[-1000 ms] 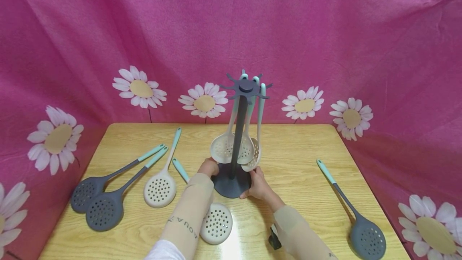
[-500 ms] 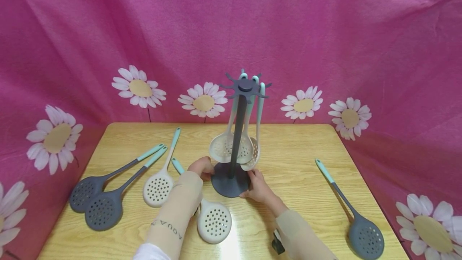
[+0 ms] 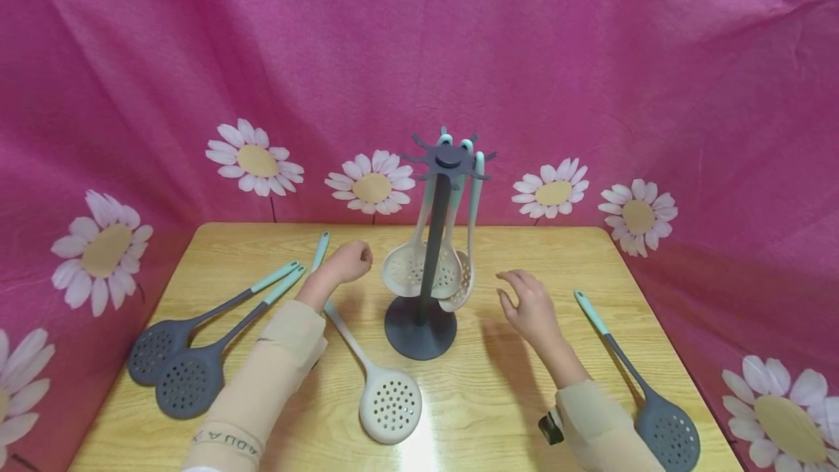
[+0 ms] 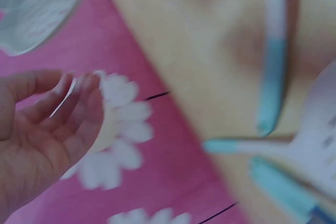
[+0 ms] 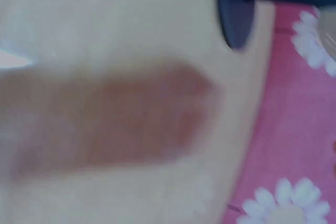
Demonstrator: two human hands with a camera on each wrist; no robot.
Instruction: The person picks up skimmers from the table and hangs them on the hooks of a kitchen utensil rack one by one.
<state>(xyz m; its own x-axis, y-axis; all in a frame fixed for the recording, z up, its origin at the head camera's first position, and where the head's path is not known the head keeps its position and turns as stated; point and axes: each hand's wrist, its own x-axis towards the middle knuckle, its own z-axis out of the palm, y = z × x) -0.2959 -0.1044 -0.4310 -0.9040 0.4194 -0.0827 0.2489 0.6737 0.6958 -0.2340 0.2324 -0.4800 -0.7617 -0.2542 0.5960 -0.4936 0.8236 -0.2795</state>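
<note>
A dark grey utensil stand [image 3: 429, 253] stands upright mid-table on its round base [image 3: 419, 344]. Three cream skimmers [image 3: 401, 268] with mint handles hang from the hooks at its top. Left of the stand, my left hand [image 3: 347, 263] is raised over the table; the left wrist view shows that hand [image 4: 52, 124] holding nothing, its fingers loosely bent. My right hand [image 3: 532, 308] hovers on the stand's other side, fingers relaxed and apart from it. In front of the base lies another cream skimmer [image 3: 391, 406], its handle end partly behind my left arm.
Two dark grey skimmers [image 3: 190, 384] lie overlapping at the left. Beside them shows the mint handle [image 3: 321, 248] of a cream skimmer whose head my left arm hides. One dark grey skimmer [image 3: 668, 428] lies near the right edge. A pink flowered cloth [image 3: 314, 79] surrounds the table.
Both hands have let go of the stand's base and moved apart, the left up and leftward, the right up and rightward. The stand and hanging skimmers have stayed in place.
</note>
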